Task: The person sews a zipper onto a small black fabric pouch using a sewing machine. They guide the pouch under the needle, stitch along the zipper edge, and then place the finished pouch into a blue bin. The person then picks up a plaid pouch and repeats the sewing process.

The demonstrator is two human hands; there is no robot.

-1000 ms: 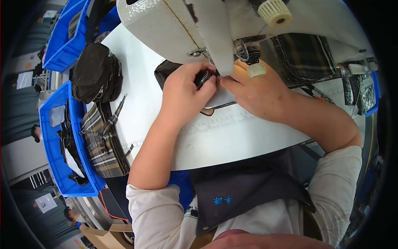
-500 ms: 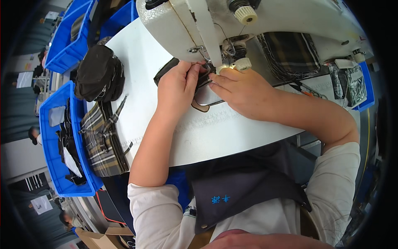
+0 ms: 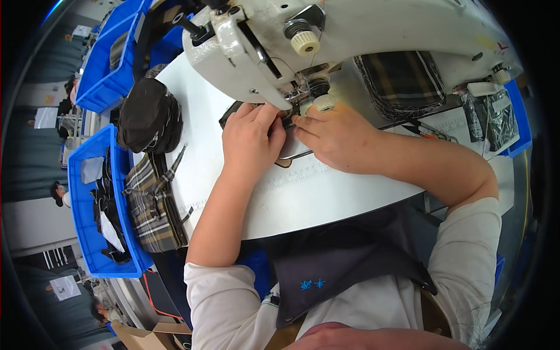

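A dark fabric piece (image 3: 230, 114) lies on the white sewing machine (image 3: 233, 49) bed, partly under the needle area (image 3: 297, 93). My left hand (image 3: 251, 140) is closed on it left of the presser foot, fingertips reaching in close to the machine head and thumb tucked in. From the other side my right hand (image 3: 344, 140) grips the same fabric, fingers bent and pressed together right by the needle. Most of the fabric is hidden under my hands. A thread runs down the machine's front. Below the hands a small tan-edged part (image 3: 283, 163) sticks out.
Left on the table (image 3: 280, 213) are a dark cap-shaped fabric item (image 3: 149, 114) and folded plaid fabric (image 3: 153, 213). Beside them stand blue bins (image 3: 76, 201). Behind the needle lie plaid panels (image 3: 402, 84); scissors (image 3: 429, 129) and plastic packets (image 3: 499, 119) are at right.
My left hand has gone from an upright pinch to lying lower over the fabric, fingers further forward. The right hand stays beside the needle. The whole view has shifted slightly.
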